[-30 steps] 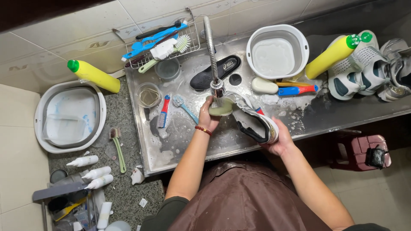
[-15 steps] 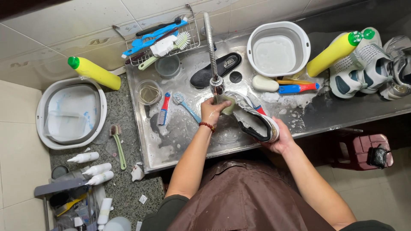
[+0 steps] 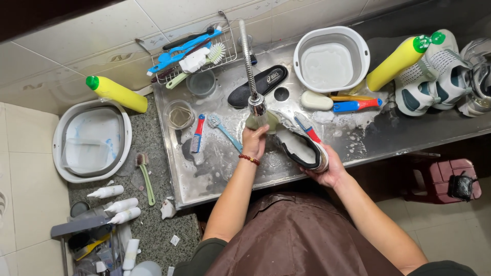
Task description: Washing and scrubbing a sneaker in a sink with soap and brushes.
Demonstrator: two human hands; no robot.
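My right hand [image 3: 327, 171] grips the heel of a white and black sneaker [image 3: 302, 148], holding it over the wet steel sink [image 3: 215, 168]. My left hand [image 3: 254, 140] wears a red bead bracelet and holds a pale greenish cloth or sponge [image 3: 263, 122] against the shoe's toe, right under the flexible faucet head [image 3: 257, 105]. A red and blue brush [image 3: 307, 128] lies beside the shoe.
A black insole [image 3: 258, 87], a white basin [image 3: 331, 59], a soap bar [image 3: 316, 100], brushes [image 3: 197, 134] and two yellow bottles [image 3: 116, 93] surround the sink. More sneakers [image 3: 434, 76] stand at the right. A white tub [image 3: 92, 140] sits left; a red stool [image 3: 445, 179] stands below.
My left hand has pressed the cloth closer onto the shoe's toe under the faucet. The shoe and my right hand have barely shifted.
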